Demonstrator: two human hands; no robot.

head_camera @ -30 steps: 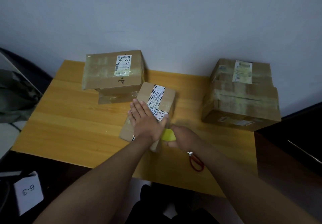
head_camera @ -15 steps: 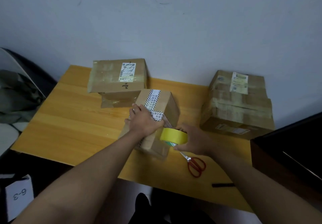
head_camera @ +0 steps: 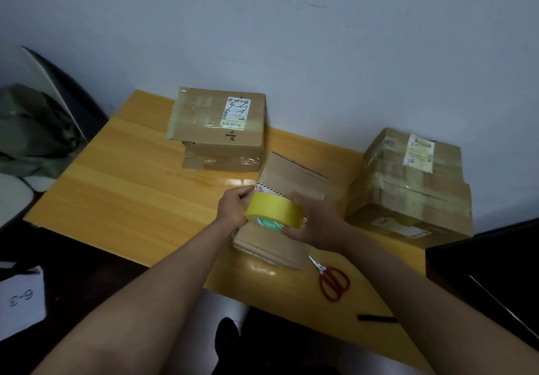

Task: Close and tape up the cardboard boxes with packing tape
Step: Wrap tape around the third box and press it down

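Note:
A small cardboard box (head_camera: 294, 176) with a striped label lies in the middle of the wooden table (head_camera: 140, 194). Above its near part I hold a yellow roll of packing tape (head_camera: 275, 213). My right hand (head_camera: 316, 223) grips the roll from the right side. My left hand (head_camera: 234, 207) is at the roll's left edge with its fingers curled against the box's striped label; what they pinch is hidden by the roll. The near half of the box is covered by the roll and both hands.
Two taped boxes are stacked at the back left (head_camera: 218, 125), and a larger taped stack (head_camera: 414, 188) stands at the right by the wall. Red scissors (head_camera: 332, 280) and a black pen (head_camera: 377, 318) lie near the front edge. A dark cabinet (head_camera: 490, 272) borders the right side.
The box has been turned over, so a plain side now faces up. My right hand raised the tape roll over it, and my left hand shifted from the box top to the roll's edge.

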